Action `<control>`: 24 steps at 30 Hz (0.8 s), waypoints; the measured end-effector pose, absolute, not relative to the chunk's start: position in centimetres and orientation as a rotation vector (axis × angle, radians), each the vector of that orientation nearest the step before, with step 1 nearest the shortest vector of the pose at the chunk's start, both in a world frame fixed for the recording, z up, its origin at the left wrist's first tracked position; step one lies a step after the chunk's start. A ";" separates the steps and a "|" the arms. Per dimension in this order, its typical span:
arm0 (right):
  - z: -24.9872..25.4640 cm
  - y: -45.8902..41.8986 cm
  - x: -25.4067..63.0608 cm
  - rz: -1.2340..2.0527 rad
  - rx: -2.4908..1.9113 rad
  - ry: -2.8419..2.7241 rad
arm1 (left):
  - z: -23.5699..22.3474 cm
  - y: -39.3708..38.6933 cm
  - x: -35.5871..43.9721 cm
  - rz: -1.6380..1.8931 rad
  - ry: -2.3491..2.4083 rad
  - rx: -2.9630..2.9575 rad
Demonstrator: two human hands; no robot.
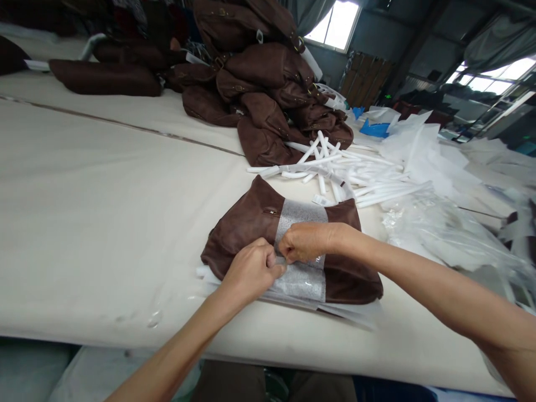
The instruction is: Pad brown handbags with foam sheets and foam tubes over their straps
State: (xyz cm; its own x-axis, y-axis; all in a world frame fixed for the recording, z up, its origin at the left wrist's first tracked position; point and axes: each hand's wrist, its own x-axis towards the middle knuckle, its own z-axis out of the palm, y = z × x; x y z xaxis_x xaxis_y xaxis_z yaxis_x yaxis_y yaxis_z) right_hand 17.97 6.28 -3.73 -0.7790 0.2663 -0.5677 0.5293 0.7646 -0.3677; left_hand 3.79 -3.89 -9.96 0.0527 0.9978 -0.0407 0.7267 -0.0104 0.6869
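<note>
A dark brown leather handbag (247,220) lies flat on the table in front of me. Around its middle runs a translucent greyish plastic wrap (305,282), glossy in places. My left hand (253,267) is closed at the wrap's left edge, thumb and finger pinching a small clear strip (280,261) that looks like tape. Just right of it, my right hand (307,241) rests on the wrap with fingers curled in a pinch at the strip's other end. White tissue paper (352,317) sticks out beneath the bag. The right fingertips are partly hidden.
Behind the bag lie several white foam tubes (372,181) and a heap of brown handbags (268,84). Clear plastic bags (456,229) and white paper sheets (422,145) cover the right side. The cream table (104,223) has a seam (125,124) across it and its front edge near me.
</note>
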 end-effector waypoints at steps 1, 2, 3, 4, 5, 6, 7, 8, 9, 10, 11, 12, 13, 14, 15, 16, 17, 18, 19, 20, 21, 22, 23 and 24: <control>-3.7 6.4 17.8 -0.709 0.600 2.449 | -9.9 -3.9 3.7 0.632 1.719 1.786; -3.8 6.4 17.6 -0.707 0.606 2.426 | -9.8 -3.9 3.7 0.622 1.708 1.782; -3.8 6.5 17.4 -0.713 0.614 2.400 | -9.8 -3.9 3.6 0.615 1.696 1.779; -3.9 6.7 17.2 -0.726 0.623 2.373 | -9.8 -3.9 3.4 0.613 1.681 1.780; -4.1 6.8 17.1 -0.744 0.632 2.350 | -9.8 -3.8 3.3 0.613 1.665 1.782; -4.2 6.9 17.0 -0.766 0.643 2.330 | -9.8 -3.8 3.1 0.615 1.646 1.785; -4.3 7.0 16.9 -0.787 0.657 2.310 | -9.9 -3.8 2.9 0.619 1.622 1.787; -4.4 7.1 16.8 -0.805 0.671 2.294 | -9.9 -3.8 2.8 0.625 1.596 1.788; -4.4 7.1 16.7 -0.819 0.684 2.283 | -10.0 -3.7 2.7 0.629 1.574 1.789; -4.4 7.1 16.6 -0.829 0.698 2.274 | -10.0 -3.7 2.7 0.636 1.560 1.790; -4.4 7.1 16.6 -0.836 0.709 2.265 | -10.0 -3.7 2.8 0.639 1.560 1.793; -4.3 7.0 16.5 -0.837 0.717 2.262 | -10.0 -3.6 2.9 0.641 1.579 1.797; -4.2 6.9 16.4 -0.829 0.721 2.263 | -10.0 -3.5 3.0 0.641 1.618 1.803; -4.0 6.8 16.3 -0.812 0.724 2.264 | -10.0 -3.5 3.2 0.640 1.664 1.809; -3.9 6.8 16.2 -0.790 0.722 2.266 | -10.0 -3.4 3.3 0.638 1.705 1.812; -3.9 6.7 16.2 -0.773 0.717 2.267 | -10.0 -3.3 3.4 0.631 1.732 1.809; -3.8 6.7 16.1 -0.760 0.711 2.270 | -10.1 -3.3 3.3 0.627 1.737 1.798; -3.8 6.6 16.1 -0.749 0.708 2.272 | -10.1 -3.3 3.1 0.630 1.709 1.778; -3.9 6.7 16.0 -0.742 0.708 2.268 | -10.1 -3.3 2.9 0.645 1.655 1.742; -4.0 6.7 16.0 -0.740 0.714 2.260 | -10.2 -3.4 2.6 0.678 1.590 1.687; -4.1 6.8 16.0 -0.740 0.723 2.248 | -10.2 -3.5 2.3 0.726 1.521 1.624; -4.2 6.9 16.0 -0.742 0.731 2.232 | -10.3 -3.8 1.9 0.787 1.457 1.572; -4.3 6.9 16.0 -0.748 0.736 2.218 | -10.2 -4.0 1.6 0.849 1.404 1.550; -4.3 7.0 16.0 -0.756 0.739 2.209 | -10.2 -4.4 1.4 0.895 1.366 1.571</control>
State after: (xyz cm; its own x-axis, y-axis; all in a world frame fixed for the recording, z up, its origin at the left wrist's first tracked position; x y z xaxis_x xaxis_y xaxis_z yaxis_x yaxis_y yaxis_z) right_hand 15.98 7.01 -4.33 -0.6087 0.2845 -0.7406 0.6788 0.6701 -0.3005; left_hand 1.43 -4.38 -10.21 0.1479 0.9889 -0.0135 0.3820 -0.0446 0.9231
